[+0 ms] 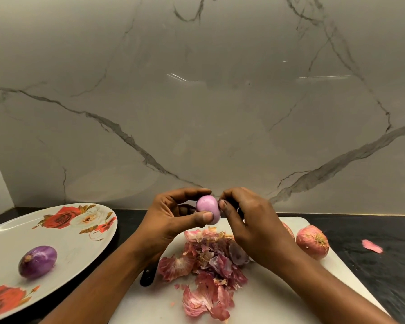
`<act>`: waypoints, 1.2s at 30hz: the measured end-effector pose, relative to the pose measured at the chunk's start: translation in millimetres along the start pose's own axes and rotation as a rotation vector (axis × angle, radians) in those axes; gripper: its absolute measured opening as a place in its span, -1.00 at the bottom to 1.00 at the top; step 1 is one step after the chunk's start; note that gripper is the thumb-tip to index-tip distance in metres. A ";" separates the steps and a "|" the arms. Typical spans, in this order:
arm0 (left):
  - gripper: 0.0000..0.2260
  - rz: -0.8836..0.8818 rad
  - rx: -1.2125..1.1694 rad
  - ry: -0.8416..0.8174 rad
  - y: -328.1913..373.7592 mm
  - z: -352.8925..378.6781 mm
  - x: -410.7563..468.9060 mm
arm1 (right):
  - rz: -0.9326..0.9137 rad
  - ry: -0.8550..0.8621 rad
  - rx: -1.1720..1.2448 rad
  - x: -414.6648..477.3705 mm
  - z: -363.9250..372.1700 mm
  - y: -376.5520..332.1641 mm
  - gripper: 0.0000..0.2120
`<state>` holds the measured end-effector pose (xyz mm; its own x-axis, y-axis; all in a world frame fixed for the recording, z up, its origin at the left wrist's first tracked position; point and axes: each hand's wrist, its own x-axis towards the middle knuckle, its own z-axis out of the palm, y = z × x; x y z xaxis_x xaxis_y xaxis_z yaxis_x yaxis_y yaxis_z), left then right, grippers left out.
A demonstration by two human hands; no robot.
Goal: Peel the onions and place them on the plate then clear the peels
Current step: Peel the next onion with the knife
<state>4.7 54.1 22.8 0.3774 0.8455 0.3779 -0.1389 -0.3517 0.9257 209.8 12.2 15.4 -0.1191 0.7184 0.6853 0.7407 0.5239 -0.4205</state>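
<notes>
My left hand [173, 216] grips a pale pink peeled onion [207, 206] above the white cutting board [278, 298]. My right hand [248, 220] pinches at the onion's right end with curled fingers. A heap of pink onion peels [206, 270] lies on the board below my hands. One unpeeled onion [312, 240] sits at the board's right edge, and another shows partly behind my right wrist [288, 229]. A purple peeled onion [38, 261] lies on the white floral plate [63, 230] at the left.
A black handle [147, 277] pokes out under my left forearm at the board's left edge. A loose peel scrap [372, 246] lies on the dark counter [384, 272] to the right. A marble wall [201, 101] rises close behind.
</notes>
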 end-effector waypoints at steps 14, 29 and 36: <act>-0.56 -0.048 -0.166 -0.028 2.8 -2.7 0.9 | 0.180 0.023 0.331 0.7 -6.9 -2.3 -0.78; -0.36 -0.154 -0.414 -0.178 9.0 -6.3 -0.7 | 0.203 0.091 0.335 4.5 -8.5 5.2 -0.83; -0.59 -0.211 -0.368 -0.003 10.7 -3.3 1.0 | 0.110 0.052 0.291 -0.7 -5.0 0.5 -0.71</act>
<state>0.6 52.5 33.2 0.4355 0.8820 0.1801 -0.3760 -0.0035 0.9266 213.6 9.6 17.7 -0.0090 0.7577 0.6525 0.5265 0.5584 -0.6411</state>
